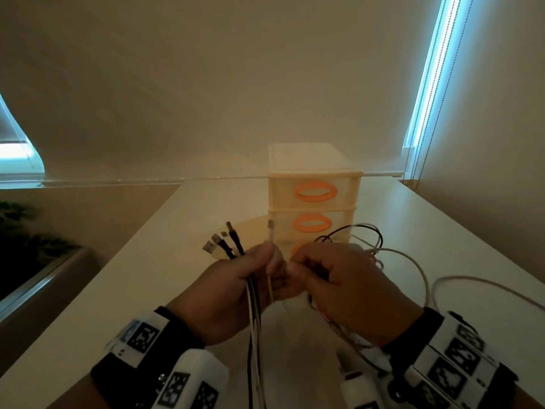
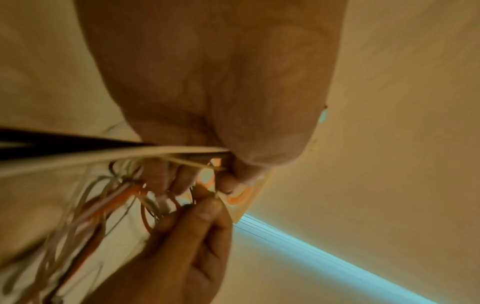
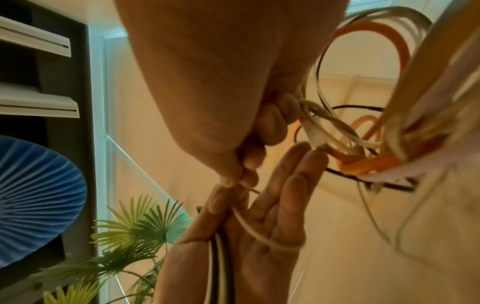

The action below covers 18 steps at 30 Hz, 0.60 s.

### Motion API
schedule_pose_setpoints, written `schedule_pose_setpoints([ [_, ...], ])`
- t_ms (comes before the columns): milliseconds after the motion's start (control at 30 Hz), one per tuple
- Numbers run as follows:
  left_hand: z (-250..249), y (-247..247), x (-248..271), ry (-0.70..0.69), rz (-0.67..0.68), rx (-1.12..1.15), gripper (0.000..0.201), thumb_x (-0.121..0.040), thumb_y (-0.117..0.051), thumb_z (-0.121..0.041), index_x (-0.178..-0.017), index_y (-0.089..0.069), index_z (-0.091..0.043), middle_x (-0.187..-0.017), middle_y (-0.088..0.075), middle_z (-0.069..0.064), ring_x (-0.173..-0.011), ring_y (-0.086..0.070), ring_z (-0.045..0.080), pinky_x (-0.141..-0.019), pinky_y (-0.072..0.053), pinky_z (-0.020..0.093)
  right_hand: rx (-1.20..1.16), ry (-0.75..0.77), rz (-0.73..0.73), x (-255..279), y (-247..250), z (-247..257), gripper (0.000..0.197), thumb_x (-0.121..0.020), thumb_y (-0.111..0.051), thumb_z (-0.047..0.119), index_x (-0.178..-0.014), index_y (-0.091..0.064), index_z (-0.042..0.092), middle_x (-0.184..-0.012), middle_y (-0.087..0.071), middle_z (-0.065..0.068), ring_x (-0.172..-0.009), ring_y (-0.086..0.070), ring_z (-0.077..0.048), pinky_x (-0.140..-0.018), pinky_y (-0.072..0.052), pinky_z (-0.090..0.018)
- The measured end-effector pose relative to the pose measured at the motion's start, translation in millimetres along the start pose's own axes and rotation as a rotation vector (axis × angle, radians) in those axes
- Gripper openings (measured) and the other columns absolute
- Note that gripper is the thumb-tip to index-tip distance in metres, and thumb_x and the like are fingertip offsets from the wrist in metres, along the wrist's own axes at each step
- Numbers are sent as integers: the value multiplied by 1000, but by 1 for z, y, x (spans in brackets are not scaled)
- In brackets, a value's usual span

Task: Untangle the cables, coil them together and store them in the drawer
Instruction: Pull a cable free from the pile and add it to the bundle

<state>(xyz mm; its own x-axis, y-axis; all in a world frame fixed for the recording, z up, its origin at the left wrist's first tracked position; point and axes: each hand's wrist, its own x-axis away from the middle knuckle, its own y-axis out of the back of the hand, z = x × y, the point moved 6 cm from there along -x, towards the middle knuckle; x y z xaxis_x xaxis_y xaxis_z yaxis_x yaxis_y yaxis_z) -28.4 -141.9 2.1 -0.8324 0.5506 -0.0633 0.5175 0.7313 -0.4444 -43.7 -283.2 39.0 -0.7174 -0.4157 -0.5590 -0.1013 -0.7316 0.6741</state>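
Note:
My left hand [image 1: 253, 276] grips a bundle of black and white cables [image 1: 254, 314] above the white table [image 1: 141, 290]. Their USB plugs [image 1: 219, 242] fan out above its fingers, and one thin white plug end [image 1: 270, 227] stands upright. My right hand [image 1: 318, 276] is close beside it, fingers curled round the tangled part. In the right wrist view my right hand [image 3: 233, 176] pinches a thin white cable [image 3: 249, 228] that runs across my left palm [image 3: 259, 236]. Orange and white loops [image 3: 363, 162] hang behind it. White and black loops [image 1: 392, 252] trail to the right on the table.
A cream drawer unit [image 1: 314, 175] with orange oval handles [image 1: 315, 192] stands shut just behind my hands. A white cable [image 1: 483, 283] lies at the table's right edge. A plant [image 1: 23, 231] sits below on the left. Blind cords [image 1: 418, 160] hang at the back right.

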Motion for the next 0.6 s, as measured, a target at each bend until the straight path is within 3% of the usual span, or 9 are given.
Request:
schedule_pose_setpoints([
  [67,-11,3,0,-98,-76,53,39,-108,-36,-33,-77,-45,-11,-98,-69,16,-96,-64,31,-98,-49,42,-41,4,105,1,-8,7,13,-100,-57,32,-102,-70,28,-77,-66,7,-70,-63,-12,-63,-52,-32],
  [133,-19,4,0,-150,-161,146,41,-109,-31,-37,-77,-41,-12,-121,-68,24,-113,-66,35,-101,-47,41,-66,-19,160,1,-14,6,19,-100,-56,32,-115,-68,33,-83,-68,6,-75,-65,-11,-68,-54,-33],
  [167,-21,4,0,-173,-201,214,42,-108,-31,-38,-76,-40,-13,-121,-68,26,-118,-66,35,-102,-49,42,-49,-21,168,0,-16,5,24,-99,-57,33,-122,-64,37,-86,-69,9,-79,-65,-8,-71,-54,-31],
  [267,-23,6,2,-223,-280,410,45,-107,-38,-38,-70,-46,-13,-81,-69,11,-102,-72,31,-87,-60,33,47,22,169,0,-19,2,40,-94,-63,40,-133,-55,44,-100,-58,22,-98,-55,-2,-83,-47,-21],
  [333,-24,12,4,-222,-314,470,45,-106,-41,-38,-68,-49,-15,-65,-54,1,-83,-71,24,-71,-62,30,178,81,112,-2,-13,2,42,-82,-66,53,-122,-57,42,-107,-54,19,-106,-48,-6,-90,-43,-28],
  [433,-25,16,3,-186,-269,508,42,-106,-41,-38,-70,-48,-18,-60,-39,-7,-62,-54,13,-55,-51,23,360,-24,80,-4,1,-21,46,-73,-68,62,-111,-55,39,-112,-54,18,-113,-45,-10,-97,-36,-34],
  [533,-23,16,1,-157,-216,485,40,-107,-38,-38,-72,-45,-19,-58,-32,-8,-54,-40,10,-48,-42,21,492,-202,259,4,1,-54,47,-83,-61,61,-126,-50,45,-121,-52,17,-119,-42,-12,-104,-33,-36],
  [600,-26,18,2,-177,-194,467,40,-107,-37,-37,-73,-44,-19,-57,-30,-8,-53,-36,9,-47,-38,21,577,-287,245,6,10,-67,32,-91,-57,50,-123,-54,44,-118,-55,14,-115,-47,-16,-100,-36,-39],
])
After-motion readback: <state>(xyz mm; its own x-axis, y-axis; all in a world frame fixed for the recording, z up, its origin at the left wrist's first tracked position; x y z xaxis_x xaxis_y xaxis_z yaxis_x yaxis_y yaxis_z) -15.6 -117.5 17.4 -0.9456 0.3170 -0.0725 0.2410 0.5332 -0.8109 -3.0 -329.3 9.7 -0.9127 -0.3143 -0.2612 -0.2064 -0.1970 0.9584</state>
